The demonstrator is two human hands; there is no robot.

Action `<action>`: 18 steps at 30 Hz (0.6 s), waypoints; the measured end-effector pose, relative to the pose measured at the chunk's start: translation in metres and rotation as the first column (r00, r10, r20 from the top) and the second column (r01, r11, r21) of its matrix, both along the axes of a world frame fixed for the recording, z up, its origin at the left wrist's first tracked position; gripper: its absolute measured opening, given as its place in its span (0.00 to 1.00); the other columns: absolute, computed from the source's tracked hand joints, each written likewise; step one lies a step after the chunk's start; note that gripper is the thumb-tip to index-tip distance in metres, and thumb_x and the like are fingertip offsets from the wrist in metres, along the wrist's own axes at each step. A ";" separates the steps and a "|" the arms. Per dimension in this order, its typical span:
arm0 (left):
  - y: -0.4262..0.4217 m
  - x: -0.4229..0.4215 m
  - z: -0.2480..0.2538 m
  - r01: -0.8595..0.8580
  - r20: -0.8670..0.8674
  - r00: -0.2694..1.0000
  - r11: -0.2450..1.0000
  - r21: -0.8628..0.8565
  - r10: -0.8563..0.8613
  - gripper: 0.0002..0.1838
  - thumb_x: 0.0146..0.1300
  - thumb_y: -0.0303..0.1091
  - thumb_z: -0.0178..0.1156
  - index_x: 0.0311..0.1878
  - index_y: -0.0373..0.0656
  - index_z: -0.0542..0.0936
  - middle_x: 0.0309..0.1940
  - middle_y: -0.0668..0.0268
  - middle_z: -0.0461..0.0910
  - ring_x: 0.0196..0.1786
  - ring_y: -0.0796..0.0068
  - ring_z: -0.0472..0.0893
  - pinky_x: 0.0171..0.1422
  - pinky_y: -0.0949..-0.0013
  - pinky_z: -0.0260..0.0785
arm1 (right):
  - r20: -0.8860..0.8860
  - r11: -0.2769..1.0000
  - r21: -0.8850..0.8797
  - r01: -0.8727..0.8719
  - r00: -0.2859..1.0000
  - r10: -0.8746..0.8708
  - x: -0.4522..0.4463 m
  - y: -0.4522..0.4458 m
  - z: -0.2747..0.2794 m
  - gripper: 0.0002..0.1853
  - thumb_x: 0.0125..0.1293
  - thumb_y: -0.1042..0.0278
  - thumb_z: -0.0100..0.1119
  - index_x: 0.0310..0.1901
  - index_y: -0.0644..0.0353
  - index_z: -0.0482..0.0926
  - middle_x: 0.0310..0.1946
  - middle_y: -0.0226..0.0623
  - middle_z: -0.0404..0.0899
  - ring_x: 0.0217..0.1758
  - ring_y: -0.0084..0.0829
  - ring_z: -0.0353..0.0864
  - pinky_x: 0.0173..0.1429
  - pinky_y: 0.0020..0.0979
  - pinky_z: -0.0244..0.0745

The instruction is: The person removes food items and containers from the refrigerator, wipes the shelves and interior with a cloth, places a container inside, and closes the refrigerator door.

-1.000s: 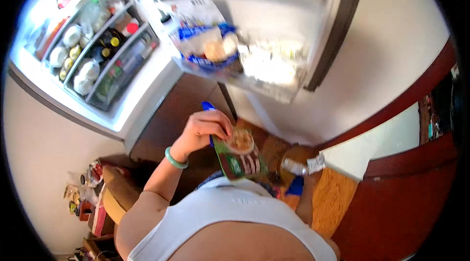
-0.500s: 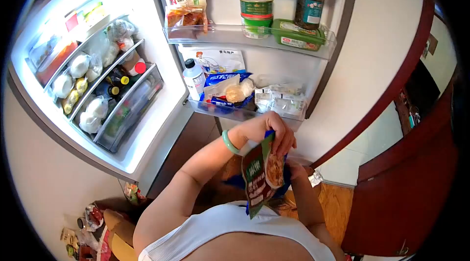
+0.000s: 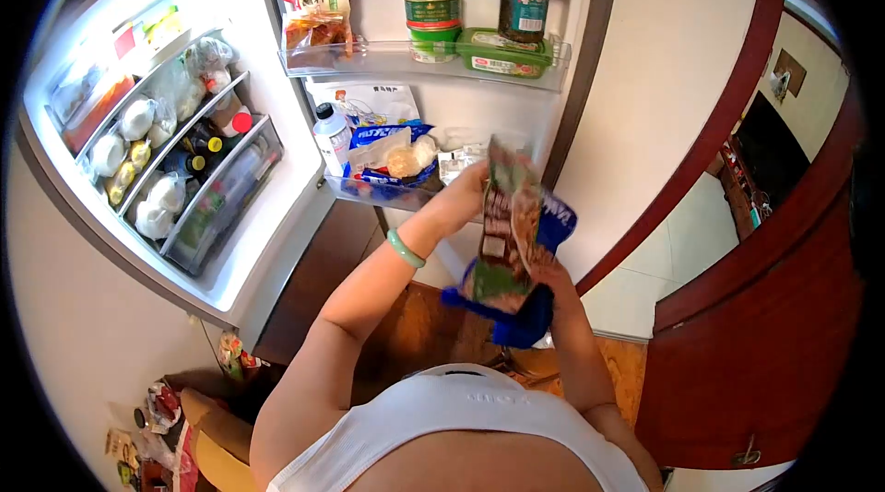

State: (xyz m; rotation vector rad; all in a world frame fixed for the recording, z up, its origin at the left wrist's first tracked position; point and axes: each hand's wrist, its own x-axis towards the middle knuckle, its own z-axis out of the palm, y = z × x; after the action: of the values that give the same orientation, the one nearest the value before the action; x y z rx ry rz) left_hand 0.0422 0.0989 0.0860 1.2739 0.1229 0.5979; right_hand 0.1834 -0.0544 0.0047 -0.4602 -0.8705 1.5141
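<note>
A green and brown food packet [image 3: 502, 220] is upright in front of me, slightly blurred. My left hand [image 3: 470, 192], below a pale green bangle [image 3: 406, 248], is closed on the packet's left edge, its fingers partly behind it. My right hand [image 3: 551, 275] is at the packet's lower right, closed on a blue package [image 3: 525, 321] that spreads behind and below the packet. Just beyond both hands is the lower door shelf [image 3: 387, 194], which holds a white bottle [image 3: 332, 137], a blue snack bag [image 3: 392, 155] and white packets [image 3: 461, 160].
The fridge door's upper shelf [image 3: 369, 59] holds stacked cans [image 3: 432, 26], a green box [image 3: 502, 54] and a dark jar [image 3: 525, 3]. At the left, the lit fridge drawers [image 3: 221, 206] hold bags and bottles. A dark red door [image 3: 747, 335] is at the right.
The green and brown packet has moved up and stands more upright between my hands. More of the blue package and my right hand shows. The view has shifted to the right.
</note>
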 end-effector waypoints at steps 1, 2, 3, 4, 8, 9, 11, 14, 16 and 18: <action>0.000 -0.005 -0.003 -0.041 -0.039 0.999 0.991 -0.124 0.037 0.21 0.67 0.24 0.52 0.63 0.37 0.69 0.55 0.59 0.76 0.57 0.67 0.77 0.59 0.67 0.71 | 0.016 0.972 -0.081 0.220 0.975 -0.220 0.000 -0.006 0.008 0.35 0.51 0.72 0.74 0.61 0.64 0.69 0.53 0.42 0.79 0.54 0.34 0.79 0.60 0.36 0.72; 0.001 -0.011 -0.006 -0.092 -0.074 0.994 0.965 -0.247 0.076 0.22 0.72 0.29 0.48 0.67 0.37 0.65 0.57 0.58 0.76 0.59 0.69 0.76 0.60 0.68 0.71 | 0.018 0.972 -0.085 0.217 0.976 -0.216 0.004 -0.004 0.010 0.35 0.51 0.72 0.74 0.61 0.64 0.69 0.53 0.42 0.79 0.54 0.34 0.79 0.60 0.36 0.72; 0.002 -0.017 -0.011 -0.076 0.012 0.996 0.944 -0.320 0.084 0.23 0.73 0.35 0.48 0.67 0.35 0.64 0.57 0.58 0.76 0.59 0.70 0.76 0.61 0.68 0.70 | 0.136 0.930 -0.068 0.361 0.927 -0.350 0.009 -0.001 0.012 0.34 0.51 0.72 0.74 0.60 0.64 0.71 0.52 0.41 0.79 0.54 0.32 0.79 0.60 0.35 0.73; -0.002 -0.024 -0.013 -0.053 0.093 0.991 0.920 -0.389 0.096 0.26 0.74 0.42 0.48 0.68 0.34 0.64 0.57 0.58 0.76 0.59 0.71 0.76 0.61 0.69 0.69 | 0.246 0.868 -0.036 0.496 0.846 -0.473 0.013 0.002 0.014 0.33 0.51 0.72 0.75 0.59 0.64 0.72 0.52 0.41 0.79 0.53 0.31 0.79 0.60 0.35 0.73; -0.033 -0.046 -0.002 -0.293 0.123 0.953 0.949 0.120 0.279 0.30 0.68 0.53 0.56 0.58 0.34 0.74 0.53 0.61 0.79 0.54 0.77 0.78 0.58 0.70 0.69 | 0.374 0.786 0.191 0.589 0.696 -0.613 0.019 0.014 0.025 0.26 0.51 0.74 0.74 0.52 0.65 0.76 0.49 0.36 0.81 0.50 0.27 0.80 0.57 0.31 0.74; -0.037 -0.049 0.003 -0.346 0.032 0.936 0.902 0.259 0.350 0.26 0.64 0.46 0.62 0.57 0.34 0.75 0.49 0.62 0.81 0.50 0.78 0.78 0.55 0.71 0.70 | 0.388 0.777 0.207 0.595 0.679 -0.623 0.019 0.016 0.026 0.23 0.52 0.74 0.74 0.50 0.65 0.77 0.47 0.36 0.82 0.48 0.25 0.80 0.54 0.30 0.75; -0.038 -0.046 0.007 -0.455 -0.041 0.850 0.771 0.446 0.526 0.22 0.53 0.24 0.71 0.52 0.36 0.77 0.41 0.66 0.84 0.43 0.82 0.79 0.49 0.73 0.72 | 0.441 0.789 0.205 0.579 0.665 -0.603 0.021 0.017 0.028 0.26 0.51 0.74 0.74 0.52 0.65 0.76 0.49 0.36 0.81 0.51 0.27 0.80 0.57 0.30 0.73; -0.038 -0.047 0.008 -0.509 0.037 0.820 0.700 0.502 0.571 0.20 0.55 0.20 0.68 0.52 0.35 0.77 0.43 0.68 0.83 0.45 0.82 0.79 0.51 0.74 0.73 | 0.520 0.782 0.237 0.576 0.605 -0.603 0.017 0.021 0.031 0.28 0.50 0.74 0.74 0.54 0.65 0.74 0.50 0.37 0.80 0.52 0.29 0.79 0.60 0.31 0.72; -0.036 -0.051 0.007 -0.512 0.071 0.826 0.690 0.512 0.560 0.20 0.55 0.20 0.68 0.51 0.36 0.77 0.43 0.68 0.83 0.45 0.82 0.78 0.51 0.74 0.72 | 0.539 0.759 0.272 0.592 0.560 -0.629 0.013 0.021 0.033 0.28 0.51 0.74 0.74 0.54 0.66 0.74 0.50 0.38 0.80 0.52 0.29 0.79 0.59 0.30 0.72; -0.043 -0.064 0.019 -0.548 0.082 0.757 0.561 0.620 0.648 0.20 0.54 0.20 0.68 0.51 0.35 0.77 0.42 0.67 0.83 0.46 0.81 0.78 0.52 0.73 0.71 | 0.605 0.710 0.260 0.654 0.462 -0.648 0.013 0.019 0.036 0.28 0.51 0.74 0.74 0.54 0.66 0.74 0.50 0.38 0.80 0.50 0.29 0.80 0.58 0.30 0.73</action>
State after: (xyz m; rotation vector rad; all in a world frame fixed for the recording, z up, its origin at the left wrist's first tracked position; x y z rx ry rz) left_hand -0.0215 0.0563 0.1051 1.9446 0.5588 1.2060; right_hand 0.1967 -0.0356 0.0406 -1.2506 -1.0522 0.5880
